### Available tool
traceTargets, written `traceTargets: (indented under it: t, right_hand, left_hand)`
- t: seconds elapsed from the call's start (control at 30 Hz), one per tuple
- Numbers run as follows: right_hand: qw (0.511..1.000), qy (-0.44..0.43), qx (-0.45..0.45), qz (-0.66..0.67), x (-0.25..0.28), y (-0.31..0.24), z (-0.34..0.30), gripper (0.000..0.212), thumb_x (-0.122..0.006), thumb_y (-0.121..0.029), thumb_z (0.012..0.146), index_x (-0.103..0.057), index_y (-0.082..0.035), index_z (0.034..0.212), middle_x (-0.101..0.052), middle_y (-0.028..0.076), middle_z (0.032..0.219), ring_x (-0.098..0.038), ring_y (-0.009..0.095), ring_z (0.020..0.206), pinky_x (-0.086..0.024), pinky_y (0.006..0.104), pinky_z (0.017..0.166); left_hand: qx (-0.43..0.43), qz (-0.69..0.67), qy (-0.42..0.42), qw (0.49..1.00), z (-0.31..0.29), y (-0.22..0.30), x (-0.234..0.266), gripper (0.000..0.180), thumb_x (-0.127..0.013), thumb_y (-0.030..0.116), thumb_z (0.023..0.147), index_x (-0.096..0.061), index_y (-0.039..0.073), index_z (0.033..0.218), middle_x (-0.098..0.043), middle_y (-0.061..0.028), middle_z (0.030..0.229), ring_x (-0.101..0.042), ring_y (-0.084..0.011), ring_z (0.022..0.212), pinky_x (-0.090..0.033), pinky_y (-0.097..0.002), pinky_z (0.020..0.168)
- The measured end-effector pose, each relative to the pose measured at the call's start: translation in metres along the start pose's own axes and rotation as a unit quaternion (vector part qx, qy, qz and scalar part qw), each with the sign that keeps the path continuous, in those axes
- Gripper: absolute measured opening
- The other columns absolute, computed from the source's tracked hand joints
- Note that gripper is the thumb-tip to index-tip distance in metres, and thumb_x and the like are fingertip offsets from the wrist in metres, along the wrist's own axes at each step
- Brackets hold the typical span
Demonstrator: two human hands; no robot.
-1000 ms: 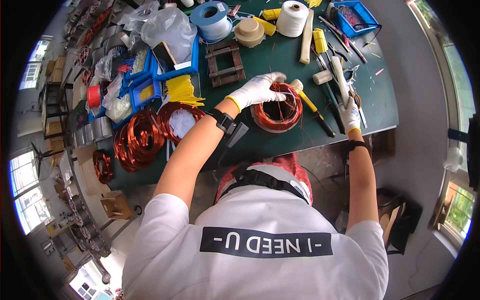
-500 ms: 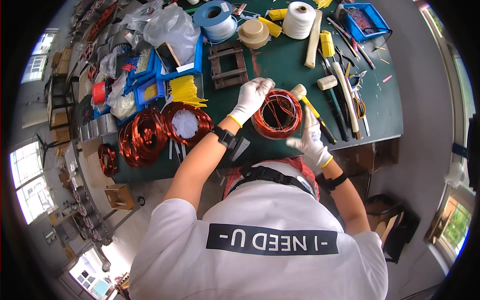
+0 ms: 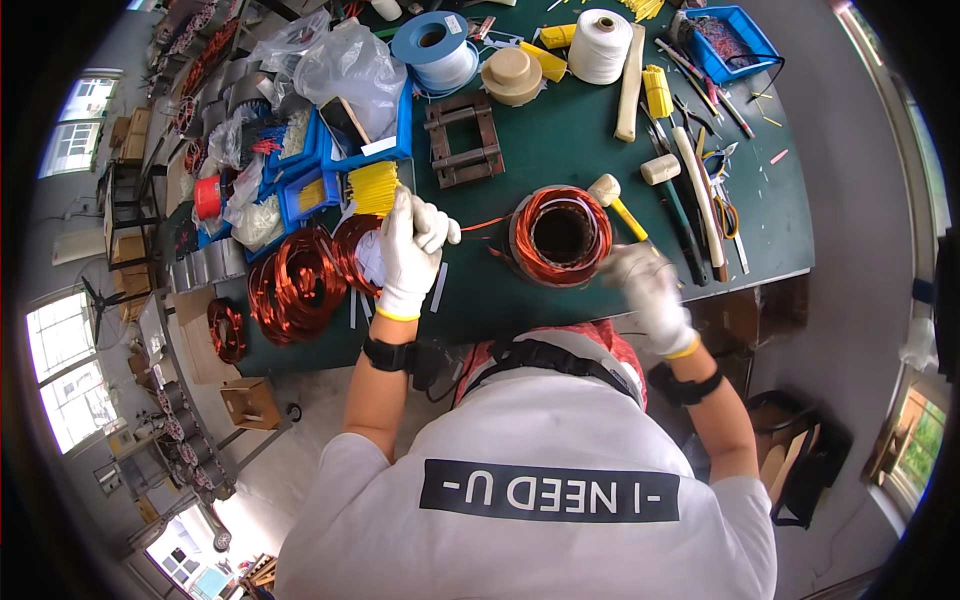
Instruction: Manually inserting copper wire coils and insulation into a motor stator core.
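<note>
A motor stator (image 3: 562, 236) wound with red-brown copper wire sits on the green table in front of me. In a white glove, my left hand (image 3: 413, 248) is left of it, fingers closed. A thin strand of copper wire (image 3: 487, 223) stretches from those fingers to the stator's left side. My right hand (image 3: 650, 292), also gloved, is just right of the stator's near edge; motion smears its fingers. A pale-headed mallet (image 3: 606, 190) with a yellow handle lies right behind the stator.
Bundled copper coils (image 3: 292, 282) lie at the left, near yellow strips (image 3: 374, 187) and blue bins (image 3: 405, 120). A metal frame (image 3: 464, 139), a blue spool (image 3: 434, 52) and a white thread cone (image 3: 600, 46) stand behind. Mallets, pliers and scissors (image 3: 727, 216) lie on the right.
My left hand has moved left from the stator's rim, and a copper strand now stretches out behind it. My right hand has shifted slightly toward the right and nearer me.
</note>
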State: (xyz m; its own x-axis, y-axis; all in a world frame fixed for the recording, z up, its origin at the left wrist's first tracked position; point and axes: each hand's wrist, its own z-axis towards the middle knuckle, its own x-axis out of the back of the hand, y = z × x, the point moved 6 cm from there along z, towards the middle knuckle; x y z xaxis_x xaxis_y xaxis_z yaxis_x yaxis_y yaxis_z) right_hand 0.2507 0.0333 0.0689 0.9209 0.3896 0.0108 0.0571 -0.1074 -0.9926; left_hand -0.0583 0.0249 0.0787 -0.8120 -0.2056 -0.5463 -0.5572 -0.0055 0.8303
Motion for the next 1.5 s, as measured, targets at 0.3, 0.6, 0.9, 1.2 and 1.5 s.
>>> traceTargets:
  t: [0.3,0.6,0.9,1.2,1.5]
  right_hand:
    - [0.846,0.401,0.056,0.348,0.209,0.014,-0.062,0.029,-0.052,-0.037,0.102,-0.052,-0.009,0.092,-0.052,0.006,0.084,-0.058,0.025,0.079,-0.044,0.0461,0.099]
    - [0.916,0.025,-0.100,-0.388,0.012,0.092,-0.056,0.108,-0.090,-0.035,0.062,-0.031,0.005,0.143,-0.043,0.028,0.138,-0.050,0.041,0.122,-0.040,0.0426,0.106]
    - [0.935,0.171,-0.023,-0.310,-0.037,0.104,0.000,0.129,-0.089,-0.051,0.058,-0.019,0.012,0.147,-0.029,0.034,0.148,-0.035,0.047,0.136,-0.032,0.0446,0.113]
    - [0.933,0.197,0.086,-0.287,-0.001,0.065,0.033,0.048,-0.071,-0.027,0.085,-0.059,0.006,0.119,-0.061,0.026,0.117,-0.061,0.037,0.107,-0.047,0.0407,0.094]
    - [0.986,0.137,0.054,0.081,-0.020,-0.003,0.049,0.026,-0.052,-0.026,0.104,-0.059,-0.004,0.090,-0.057,-0.002,0.074,-0.050,0.005,0.070,-0.042,0.0215,0.065]
  left_hand:
    - [-0.115,-0.070,-0.087,0.987,-0.017,0.078,-0.006,0.054,-0.033,0.041,0.107,-0.036,0.014,0.060,-0.026,0.0027,0.049,-0.028,-0.0111,0.045,-0.039,-0.0352,0.058]
    - [0.033,0.710,-0.181,0.680,-0.013,-0.022,0.071,0.098,-0.085,0.034,0.066,-0.038,0.002,0.146,-0.040,-0.0241,0.148,-0.038,-0.0366,0.139,-0.031,-0.0418,0.115]
    - [0.198,0.418,-0.259,0.848,0.110,-0.148,-0.051,0.071,-0.063,0.030,0.094,-0.033,-0.008,0.146,-0.045,-0.0230,0.146,-0.048,-0.0278,0.132,-0.036,-0.0333,0.112]
    - [0.197,0.264,-0.351,0.876,0.098,-0.164,-0.085,0.043,-0.061,0.004,0.094,-0.052,0.001,0.136,-0.063,-0.0058,0.114,-0.059,-0.0113,0.103,-0.048,-0.0258,0.096]
    - [0.136,0.092,-0.176,0.971,0.085,-0.121,-0.056,0.033,-0.053,0.024,0.102,-0.061,-0.002,0.121,-0.058,0.0017,0.078,-0.059,-0.0101,0.078,-0.051,-0.0261,0.080]
